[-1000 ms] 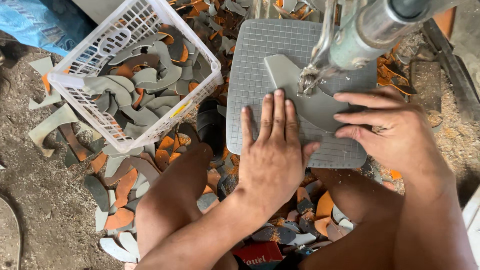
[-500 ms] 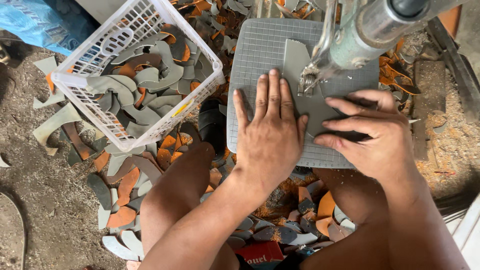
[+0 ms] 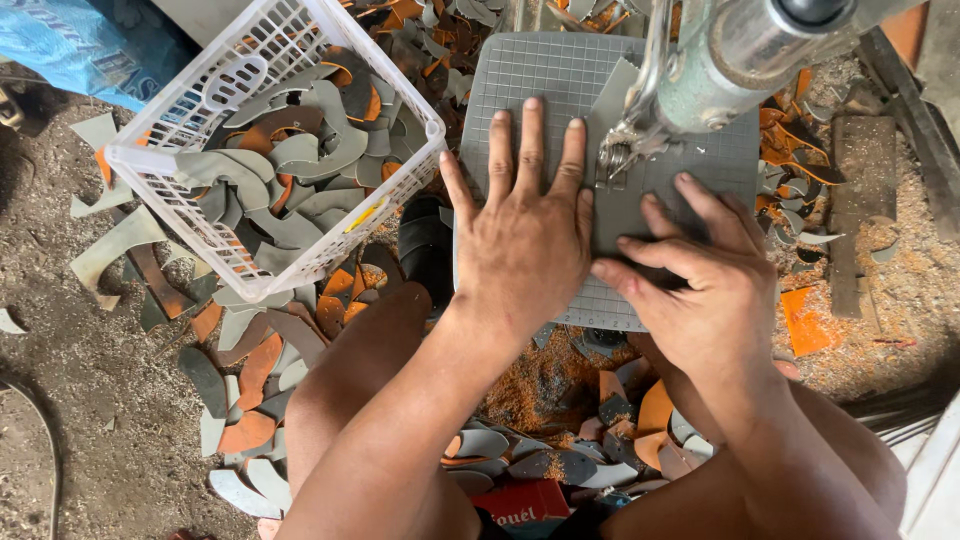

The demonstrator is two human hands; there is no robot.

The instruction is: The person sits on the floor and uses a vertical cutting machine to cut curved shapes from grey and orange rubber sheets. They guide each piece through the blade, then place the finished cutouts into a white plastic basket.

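Grey gridded cutting mat (image 3: pixel 540 85), left hand (image 3: pixel 525 250) flat and open on it, right hand (image 3: pixel 700 285) fingers spread pressing grey sheet piece (image 3: pixel 625 200) under machine blade (image 3: pixel 615 160), white basket (image 3: pixel 270 140) beside.

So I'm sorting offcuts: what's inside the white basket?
The white basket holds a heap of curved grey cut pieces, a few brown or orange. The top layer covers whatever lies deeper, and the basket's bottom is hidden.

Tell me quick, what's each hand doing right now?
Left hand: open, flat on the grey sheet.
Right hand: open, fingers pressing the same sheet.
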